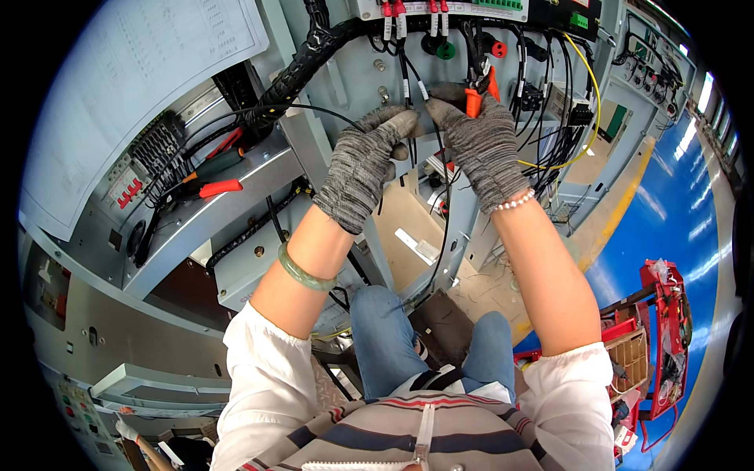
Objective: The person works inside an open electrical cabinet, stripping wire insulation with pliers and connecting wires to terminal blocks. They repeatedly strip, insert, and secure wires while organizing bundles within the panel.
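Observation:
Both my hands wear grey knitted gloves and are raised together in front of a grey metal cabinet panel. My left hand [363, 165] is closed, its thumb and fingertips pinching a thin black wire [407, 88] with a white sleeve marker. Close beside it, my right hand [481, 145] is closed around orange-handled cutting pliers [473, 102], whose dark jaws point up. Its thumb and forefinger reach to the same thin wires, partly hiding them. A loose black wire [447, 206] hangs below between my hands.
A black wrapped cable bundle [302, 67] crosses above. Red-handled tools [220, 188] lie on a metal ledge at left, below a printed sheet [149, 86]. A yellow wire [598, 102] loops at right. A red cart [666, 314] stands on blue floor; another person's arm [141, 443] shows lower left.

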The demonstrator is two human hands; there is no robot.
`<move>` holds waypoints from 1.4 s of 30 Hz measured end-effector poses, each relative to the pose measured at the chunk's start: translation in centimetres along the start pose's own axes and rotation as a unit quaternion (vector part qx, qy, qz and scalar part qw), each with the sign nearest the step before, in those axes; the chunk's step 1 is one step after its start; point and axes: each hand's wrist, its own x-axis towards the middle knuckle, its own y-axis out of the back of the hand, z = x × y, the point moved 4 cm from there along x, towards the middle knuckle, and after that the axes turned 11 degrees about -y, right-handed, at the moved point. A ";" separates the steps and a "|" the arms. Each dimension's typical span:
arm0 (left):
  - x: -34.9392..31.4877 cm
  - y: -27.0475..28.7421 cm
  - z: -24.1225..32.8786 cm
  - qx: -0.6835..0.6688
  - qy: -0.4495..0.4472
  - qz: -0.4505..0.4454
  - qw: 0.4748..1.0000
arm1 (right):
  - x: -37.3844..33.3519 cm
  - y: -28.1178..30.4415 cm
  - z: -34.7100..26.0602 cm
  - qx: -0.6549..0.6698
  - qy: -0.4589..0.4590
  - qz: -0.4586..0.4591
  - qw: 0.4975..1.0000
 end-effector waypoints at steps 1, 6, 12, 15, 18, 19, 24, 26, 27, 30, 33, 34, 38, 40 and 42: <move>0.0 0.0 -0.1 0.000 0.002 -0.004 1.000 | 0.1 -0.2 -0.2 0.000 -0.002 -0.007 1.000; 0.3 -0.3 -0.1 0.016 0.001 -0.018 1.000 | 0.1 -0.9 0.2 0.068 -0.031 -0.022 0.997; 0.3 -0.1 -0.3 0.000 0.003 -0.018 1.000 | -0.7 -0.6 -0.4 0.034 -0.066 -0.061 0.995; 0.4 -0.3 -0.2 0.006 0.009 -0.002 1.000 | -1.0 -0.6 -0.4 0.049 -0.099 -0.088 0.990; 0.1 -0.4 0.4 0.007 0.010 -0.004 1.000 | -1.8 -0.6 0.1 0.082 -0.045 -0.104 0.990; 0.2 -0.3 0.3 0.009 0.007 -0.006 1.000 | -2.3 -0.7 0.0 0.105 -0.015 -0.107 0.989; 0.4 0.1 -0.3 0.037 -0.013 0.014 0.999 | -2.2 -1.0 1.0 -0.053 0.068 -0.061 0.994; 0.6 0.2 -0.4 0.037 -0.014 0.012 0.999 | -2.5 -0.9 -0.2 -0.082 0.114 -0.042 0.989; 0.7 0.2 -0.4 0.037 -0.015 0.010 0.999 | -2.6 -0.8 -0.5 -0.096 0.138 -0.031 0.985; 0.6 0.0 -0.3 0.039 -0.021 0.002 0.999 | -1.7 -1.0 0.0 -0.084 0.144 -0.038 0.985; 0.9 0.2 -0.6 0.030 -0.015 -0.004 0.999 | -1.2 -1.2 0.3 -0.101 0.088 -0.053 0.990; 1.1 0.7 -0.8 0.029 -0.011 -0.019 0.999 | -1.2 -1.3 0.4 -0.109 0.087 -0.050 0.989; 1.0 0.1 0.0 0.035 -0.010 -0.015 0.999 | -0.6 -0.7 0.6 -0.183 0.186 -0.085 0.962; 0.9 0.3 -0.1 0.035 -0.007 -0.008 0.999 | -1.6 -0.7 -0.4 -0.124 0.014 -0.122 0.985; 0.7 -0.1 0.4 0.037 -0.006 0.001 0.999 | -2.7 1.0 -0.7 -0.296 0.208 -0.027 0.932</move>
